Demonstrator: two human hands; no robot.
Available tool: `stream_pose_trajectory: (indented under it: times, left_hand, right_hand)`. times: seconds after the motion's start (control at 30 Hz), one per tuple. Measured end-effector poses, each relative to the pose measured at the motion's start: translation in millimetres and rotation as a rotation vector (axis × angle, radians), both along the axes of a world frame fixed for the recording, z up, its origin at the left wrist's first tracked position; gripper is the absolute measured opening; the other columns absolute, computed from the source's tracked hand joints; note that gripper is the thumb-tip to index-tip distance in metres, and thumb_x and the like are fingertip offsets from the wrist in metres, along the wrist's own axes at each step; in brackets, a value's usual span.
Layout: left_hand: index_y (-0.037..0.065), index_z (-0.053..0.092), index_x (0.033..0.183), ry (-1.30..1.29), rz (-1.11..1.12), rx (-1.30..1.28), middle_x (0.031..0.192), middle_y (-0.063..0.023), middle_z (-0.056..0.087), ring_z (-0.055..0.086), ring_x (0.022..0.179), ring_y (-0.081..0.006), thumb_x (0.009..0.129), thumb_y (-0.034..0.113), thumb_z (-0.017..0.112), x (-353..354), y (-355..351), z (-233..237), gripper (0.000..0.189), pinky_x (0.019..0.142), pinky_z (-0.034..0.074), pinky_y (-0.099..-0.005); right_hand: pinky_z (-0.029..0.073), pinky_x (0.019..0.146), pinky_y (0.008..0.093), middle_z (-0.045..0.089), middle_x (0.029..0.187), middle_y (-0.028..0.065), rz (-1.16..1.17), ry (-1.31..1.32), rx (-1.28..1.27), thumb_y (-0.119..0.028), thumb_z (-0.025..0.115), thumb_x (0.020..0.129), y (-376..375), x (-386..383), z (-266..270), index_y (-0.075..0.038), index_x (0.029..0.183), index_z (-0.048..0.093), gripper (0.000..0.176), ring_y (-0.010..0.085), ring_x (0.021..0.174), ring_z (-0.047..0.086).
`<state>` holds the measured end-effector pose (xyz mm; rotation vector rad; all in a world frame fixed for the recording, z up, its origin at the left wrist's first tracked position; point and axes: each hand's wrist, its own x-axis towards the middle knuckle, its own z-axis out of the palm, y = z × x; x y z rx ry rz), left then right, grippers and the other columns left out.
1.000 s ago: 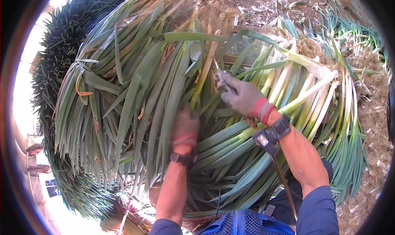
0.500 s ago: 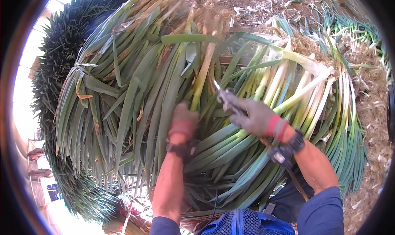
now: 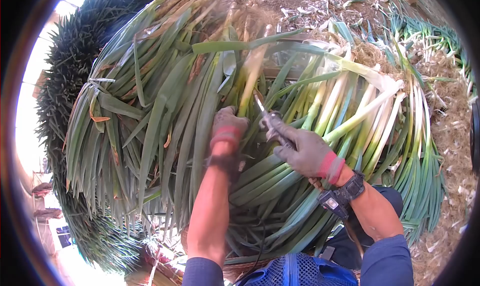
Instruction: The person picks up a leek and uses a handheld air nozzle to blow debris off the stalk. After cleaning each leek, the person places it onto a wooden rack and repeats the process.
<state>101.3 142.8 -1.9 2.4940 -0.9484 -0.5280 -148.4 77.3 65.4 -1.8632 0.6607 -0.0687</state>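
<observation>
My left hand, in a grey glove with a red cuff, is closed around the leafy part of a green onion. That onion's pale stalk points up and away from me, its upper end blurred. My right hand, gloved the same way, grips an air blow gun with a thin metal nozzle. The nozzle tip is right beside the stalk, just right of my left hand. A brown hose runs back under my right wrist. Peeled green onions with whitish stalks lie to the right of my hands.
Unpeeled green onions with long drooping leaves are heaped at left. Behind them stands a dark green stack. Peelings and root scraps litter the ground at right, and more onions lie at far right.
My left hand has moved slightly up and right along the onion. The stalk has shifted a little right, and the right hand with the blow gun has dropped slightly.
</observation>
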Motion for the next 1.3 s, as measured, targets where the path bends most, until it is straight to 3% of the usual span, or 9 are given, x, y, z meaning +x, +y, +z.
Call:
stream_pose_trajectory:
  times: [0.07, 0.17, 0.3, 0.4, 0.9, 1.07, 1.2, 1.27, 1.3]
  left_hand:
    - [-0.001, 0.08, 0.105, 0.006, 0.023, -0.022, 0.099, -0.0265, 0.077, 0.076, 0.093, -0.0399, 0.075, 0.025, 0.08, 5.1, 1.6, -4.3, 0.04, 0.085, 0.057, -0.0454]
    - [-0.001, 0.08, 0.108, -0.012, 0.02, 0.018, 0.1, -0.0259, 0.078, 0.076, 0.095, -0.0398, 0.076, 0.025, 0.08, 7.8, -1.9, -10.8, 0.042, 0.087, 0.058, -0.0452]
    - [-0.001, 0.079, 0.113, -0.02, 0.015, 0.038, 0.105, -0.0258, 0.078, 0.075, 0.099, -0.0397, 0.076, 0.026, 0.081, 7.7, -0.7, -8.9, 0.046, 0.091, 0.057, -0.0448]
    - [-0.002, 0.078, 0.114, 0.002, 0.018, 0.012, 0.107, -0.0265, 0.077, 0.074, 0.103, -0.0399, 0.076, 0.027, 0.082, 6.8, 1.1, -8.1, 0.048, 0.095, 0.056, -0.0444]
    - [0.003, 0.079, 0.117, 0.158, -0.003, 0.075, 0.104, -0.0205, 0.08, 0.076, 0.095, -0.0322, 0.085, 0.03, 0.086, -0.7, 1.4, 19.8, 0.043, 0.088, 0.057, -0.0403]
    - [0.002, 0.08, 0.116, 0.244, -0.045, 0.105, 0.094, -0.0115, 0.08, 0.072, 0.083, -0.0191, 0.087, 0.024, 0.087, -3.9, -10.0, 49.1, 0.037, 0.079, 0.056, -0.0361]
    - [0.003, 0.081, 0.116, 0.216, -0.038, 0.026, 0.091, -0.0068, 0.079, 0.068, 0.079, -0.0146, 0.088, 0.023, 0.086, 3.0, -35.9, 73.0, 0.035, 0.075, 0.054, -0.0356]
    - [0.003, 0.081, 0.114, 0.199, -0.043, -0.02, 0.09, -0.0057, 0.079, 0.068, 0.078, -0.0151, 0.088, 0.022, 0.086, 3.4, -52.6, 86.4, 0.033, 0.074, 0.054, -0.0362]
    - [0.003, 0.081, 0.114, 0.205, -0.06, -0.025, 0.09, -0.0059, 0.078, 0.068, 0.078, -0.0151, 0.088, 0.023, 0.086, 3.0, -60.9, 89.7, 0.033, 0.074, 0.054, -0.0362]
  right_hand:
    - [0.053, 0.097, 0.0329, 0.074, 0.121, 0.0159, 0.046, 0.106, 0.028, -0.023, 0.071, 0.094, -2.6, 0.2, 7.8, -0.017, 0.161, 0.05, 0.07, 0.0217, 0.099, 0.071]
    - [0.053, 0.098, 0.0344, 0.074, 0.122, 0.0155, 0.091, 0.106, 0.02, -0.023, 0.071, 0.095, 7.9, 3.2, 8.5, -0.017, 0.16, 0.05, 0.069, 0.0223, 0.103, 0.073]
    - [0.056, 0.091, 0.0474, 0.075, 0.106, 0.0253, -0.13, -0.108, -0.128, -0.033, 0.069, 0.094, -23.4, 31.6, -26.8, -0.023, 0.157, 0.054, 0.065, 0.0437, 0.097, 0.073]
    - [0.054, 0.099, 0.0368, 0.075, 0.126, 0.0167, -0.125, 0.111, -0.165, -0.03, 0.07, 0.096, -61.0, 57.4, -23.2, -0.019, 0.159, 0.051, 0.067, 0.03, 0.105, 0.074]
    - [0.054, 0.095, 0.0418, 0.075, 0.114, 0.023, -0.061, 0.104, -0.209, -0.031, 0.07, 0.096, -66.4, 35.7, -15.5, -0.018, 0.157, 0.053, 0.065, 0.0384, 0.1, 0.072]
    - [0.06, 0.077, 0.0443, 0.076, 0.089, 0.0207, -0.145, 0.164, -0.11, -0.026, 0.066, 0.1, -71.5, 30.9, 8.6, -0.021, 0.164, 0.042, 0.068, 0.0308, 0.068, 0.074]
    - [0.049, 0.109, 0.0344, 0.067, 0.144, 0.018, -0.003, -0.051, -0.04, -0.023, 0.071, 0.097, -50.2, 7.8, 12.8, -0.016, 0.162, 0.047, 0.07, 0.0224, 0.129, 0.067]
    - [0.048, 0.11, 0.0336, 0.068, 0.145, 0.0153, 0.035, 0.065, -0.098, -0.023, 0.07, 0.097, -42.2, -1.6, 25.7, -0.017, 0.161, 0.048, 0.068, 0.0242, 0.128, 0.068]
    - [0.053, 0.099, 0.0401, 0.072, 0.125, 0.018, 0.015, 0.083, -0.145, -0.028, 0.07, 0.097, -45.0, -7.5, 26.2, -0.021, 0.161, 0.048, 0.068, 0.0313, 0.108, 0.07]
